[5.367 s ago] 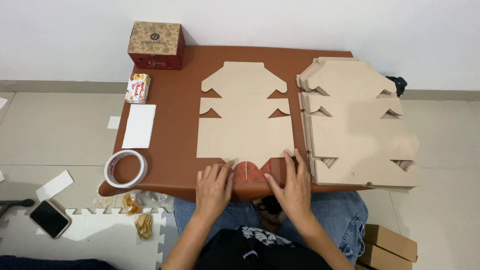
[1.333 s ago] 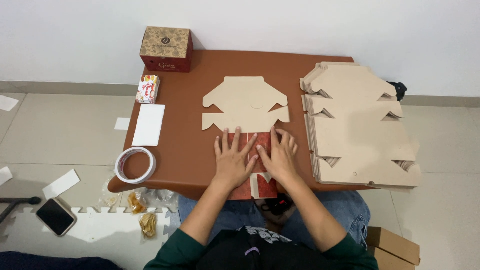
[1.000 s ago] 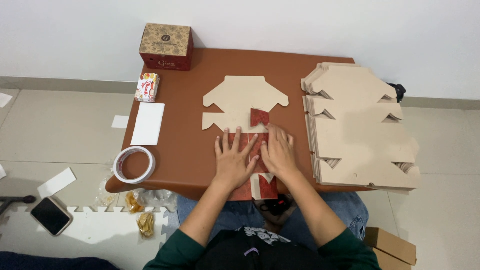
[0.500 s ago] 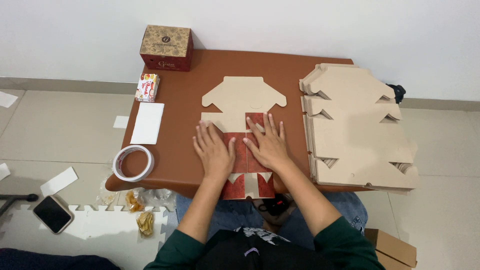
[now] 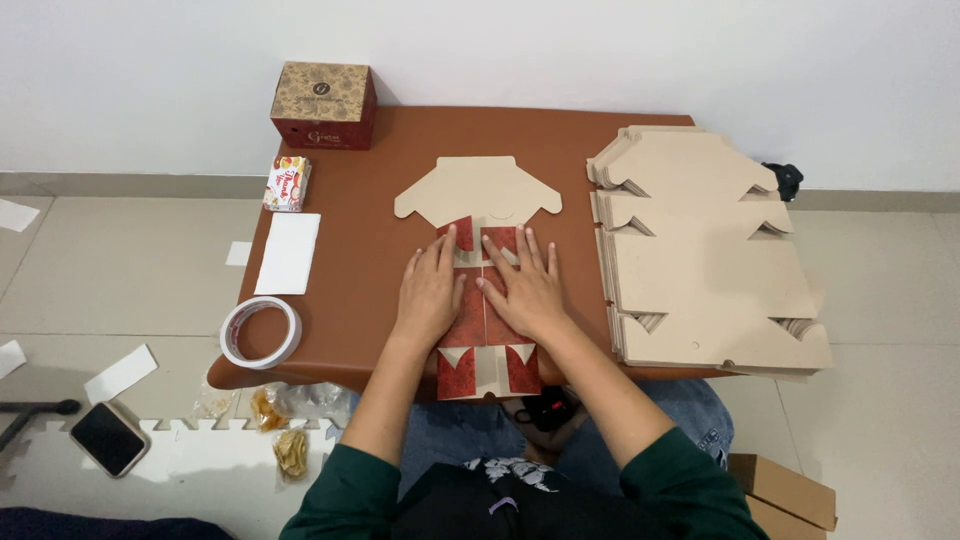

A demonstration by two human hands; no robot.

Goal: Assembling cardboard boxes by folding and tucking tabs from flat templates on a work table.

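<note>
— Head camera, looking down: what are the hands doing?

— Both lie flat, side by side and nearly touching, fingers spread. The left hand (image 5: 432, 292) and the right hand (image 5: 522, 290) press on a die-cut cardboard box blank (image 5: 480, 195) whose side panels are folded inward, red printed faces up, meeting along a seam between the two palms. Neither hand grips anything; the palms simply bear down, apparently to hold the folded panels flat against the table.

— Where does the blank sit?

— Directly under the hands and running beyond them: its plain tan flap fans out past the fingertips, while its near end, with red corners and small triangular cut-outs, juts over the table edge toward the person's lap.

— And around them?

— Just right of the right hand, a tall stack of unfolded blanks (image 5: 705, 250) overhangs the table side. Left of the left hand lie a white pad of paper (image 5: 289, 252) and a roll of tape (image 5: 261, 331); farther out past the fingertips on that side, a small printed packet (image 5: 287, 183) and a finished red-and-tan box (image 5: 324, 104).

— The surface, the room?

— A low brown table (image 5: 360, 260) against a white wall, on a pale tiled floor — scraps of paper, a phone (image 5: 108, 437) and a foam mat near the left elbow, a brown carton (image 5: 780, 490) by the right
</note>
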